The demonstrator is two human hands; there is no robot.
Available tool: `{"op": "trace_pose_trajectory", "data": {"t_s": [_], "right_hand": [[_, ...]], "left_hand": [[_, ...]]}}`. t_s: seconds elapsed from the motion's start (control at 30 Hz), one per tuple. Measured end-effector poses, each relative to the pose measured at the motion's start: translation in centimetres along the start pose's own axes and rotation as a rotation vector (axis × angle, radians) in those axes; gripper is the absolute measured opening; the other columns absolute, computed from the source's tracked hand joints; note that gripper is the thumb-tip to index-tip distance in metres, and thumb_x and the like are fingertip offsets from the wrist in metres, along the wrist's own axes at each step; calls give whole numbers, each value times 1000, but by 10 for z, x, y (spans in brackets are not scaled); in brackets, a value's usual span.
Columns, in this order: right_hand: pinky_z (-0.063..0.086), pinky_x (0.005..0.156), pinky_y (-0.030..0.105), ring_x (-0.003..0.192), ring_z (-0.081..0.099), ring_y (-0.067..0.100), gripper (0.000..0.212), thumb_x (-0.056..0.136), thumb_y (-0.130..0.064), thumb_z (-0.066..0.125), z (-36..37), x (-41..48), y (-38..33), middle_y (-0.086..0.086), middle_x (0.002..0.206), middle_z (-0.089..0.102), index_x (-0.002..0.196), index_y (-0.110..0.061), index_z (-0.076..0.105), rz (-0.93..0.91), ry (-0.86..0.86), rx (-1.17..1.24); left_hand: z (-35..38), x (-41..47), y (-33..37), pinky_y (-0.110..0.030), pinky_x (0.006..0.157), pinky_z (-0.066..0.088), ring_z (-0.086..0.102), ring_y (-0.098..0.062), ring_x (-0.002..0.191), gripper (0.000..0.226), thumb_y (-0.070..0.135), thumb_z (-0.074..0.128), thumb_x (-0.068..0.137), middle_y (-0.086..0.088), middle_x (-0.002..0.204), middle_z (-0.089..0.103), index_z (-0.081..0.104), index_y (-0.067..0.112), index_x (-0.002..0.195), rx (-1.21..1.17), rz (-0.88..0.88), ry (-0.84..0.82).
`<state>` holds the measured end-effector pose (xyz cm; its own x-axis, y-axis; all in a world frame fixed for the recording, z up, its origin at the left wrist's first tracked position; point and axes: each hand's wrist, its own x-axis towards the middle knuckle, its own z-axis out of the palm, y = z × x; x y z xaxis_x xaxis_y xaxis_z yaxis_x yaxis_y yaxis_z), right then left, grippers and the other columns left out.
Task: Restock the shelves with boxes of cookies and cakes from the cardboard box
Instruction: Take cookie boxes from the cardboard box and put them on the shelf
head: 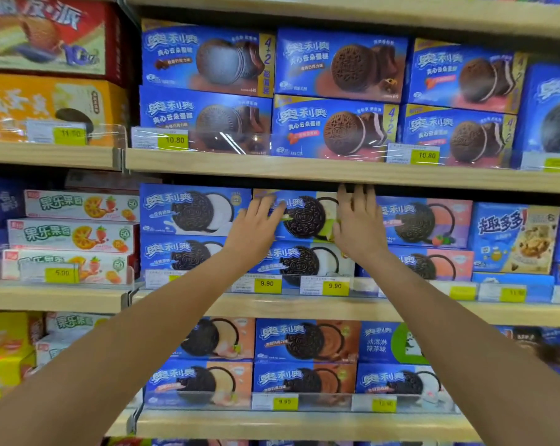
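Note:
A blue cookie box with a green corner (306, 217) lies on top of another blue cookie box (301, 262) in the middle of the middle shelf (304, 309). My left hand (256, 226) rests flat on its left end, fingers spread. My right hand (357, 223) lies flat on its right end, fingers pointing up to the underside of the upper shelf (336, 170). Neither hand wraps around the box; both only touch its front. The cardboard box is out of view.
Blue cookie boxes fill the upper shelf, the middle shelf on both sides of my hands, and the lower shelf (304, 426). White fruit-cookie boxes (75, 235) stack at the left. Yellow price tags (267, 283) line the clear shelf rails.

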<state>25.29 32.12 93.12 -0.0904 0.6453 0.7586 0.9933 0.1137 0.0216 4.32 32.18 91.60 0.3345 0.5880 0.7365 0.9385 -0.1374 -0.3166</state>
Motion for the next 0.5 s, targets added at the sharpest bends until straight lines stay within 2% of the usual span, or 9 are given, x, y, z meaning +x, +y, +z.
{"op": "trace_pose_trajectory", "data": {"t_s": [0.1, 0.23, 0.33, 0.4, 0.5], "right_hand": [[18, 114, 54, 145, 1, 38, 75, 91, -26, 49, 13, -14, -4, 17, 159, -8, 152, -18, 6, -7, -97, -28], [22, 115, 51, 145, 5, 40, 72, 93, -26, 47, 27, -35, -7, 18, 159, -10, 153, -20, 8, -21, -148, 40], [20, 117, 48, 144, 9, 40, 64, 95, -24, 46, 26, -43, -12, 20, 159, -4, 152, -15, 17, -30, -133, 76], [26, 115, 48, 143, 13, 38, 58, 95, -20, 45, 23, -46, -18, 19, 158, 5, 149, -11, 25, 5, -127, 171], [37, 105, 44, 136, 31, 34, 44, 95, -11, 44, 20, -56, -32, 19, 147, 32, 138, -1, 41, 48, -39, 335]], "left_hand": [[9, -13, 4, -45, 92, 46, 41, -38, 125, 59, 26, 59, 89, -18, 146, 34, 36, 10, 141, -90, 29, -52], [11, -24, 6, -44, 102, 39, 33, -35, 131, 50, 33, 42, 96, -14, 151, 24, 36, 11, 140, -116, 47, -110], [5, -29, 7, -43, 105, 36, 31, -32, 133, 49, 32, 36, 98, -12, 154, 20, 33, 11, 142, -207, 25, -171], [-1, -33, 6, -43, 105, 37, 33, -30, 135, 48, 27, 37, 99, -10, 154, 22, 31, 10, 145, -341, -8, -206], [-11, -48, 1, -40, 98, 41, 42, -27, 128, 43, 18, 37, 99, -9, 145, 37, 36, 8, 142, -494, -46, -169]]}}
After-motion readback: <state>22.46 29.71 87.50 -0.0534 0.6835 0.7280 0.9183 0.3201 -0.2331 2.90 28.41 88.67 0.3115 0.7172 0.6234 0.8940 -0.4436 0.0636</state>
